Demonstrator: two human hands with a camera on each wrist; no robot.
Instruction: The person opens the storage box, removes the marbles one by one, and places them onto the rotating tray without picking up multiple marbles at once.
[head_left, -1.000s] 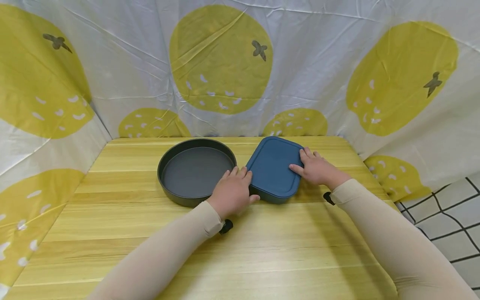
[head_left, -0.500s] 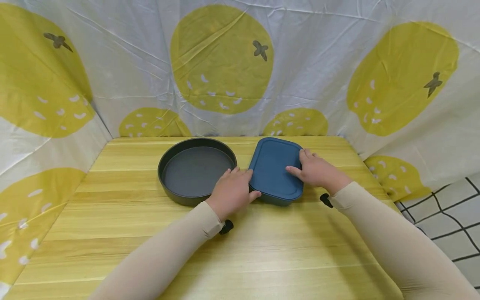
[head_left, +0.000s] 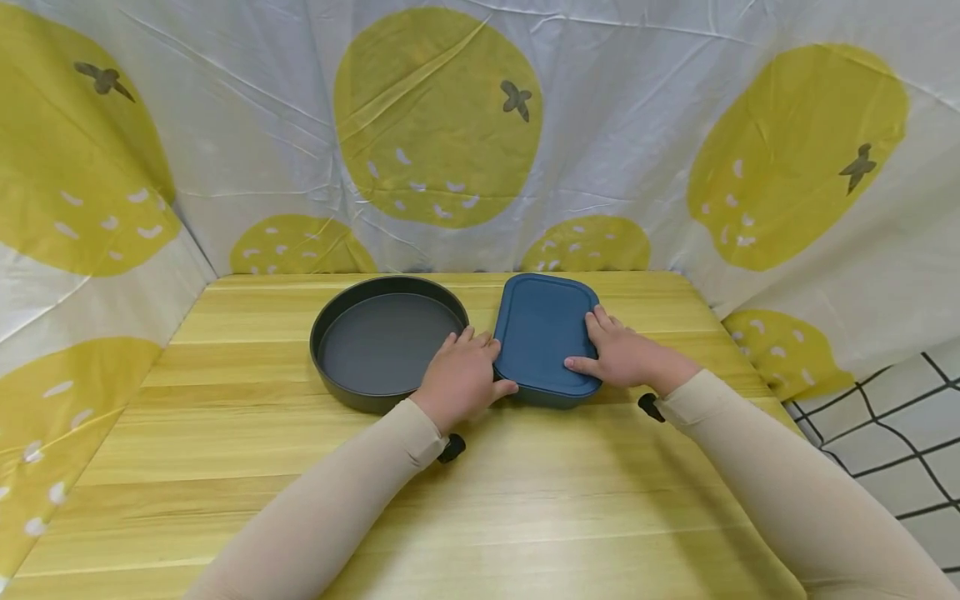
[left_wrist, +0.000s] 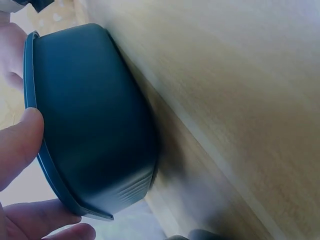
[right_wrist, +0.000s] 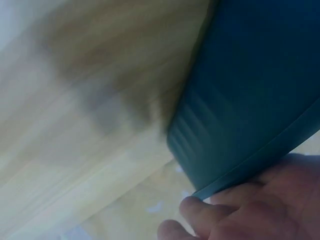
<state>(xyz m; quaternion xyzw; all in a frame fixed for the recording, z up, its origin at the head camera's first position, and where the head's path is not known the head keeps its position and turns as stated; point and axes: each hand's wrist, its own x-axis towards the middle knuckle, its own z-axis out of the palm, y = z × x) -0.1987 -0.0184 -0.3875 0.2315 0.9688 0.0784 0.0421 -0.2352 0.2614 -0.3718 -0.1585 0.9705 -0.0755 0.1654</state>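
The scene was viewed from above and in front by the head camera; the blue container (head_left: 545, 337) was seen close-up, from table level, by both wrist cameras.

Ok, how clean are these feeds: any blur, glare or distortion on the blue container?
Head view: sharp, evenly lit, wide-angle bowing at the edges; blue container clear. Left wrist view: container fairly sharp, table smeared. Right wrist view: everything soft and streaked.

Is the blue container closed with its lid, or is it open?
Closed. The blue container has its flat lid on top, rim overhanging the body all round.
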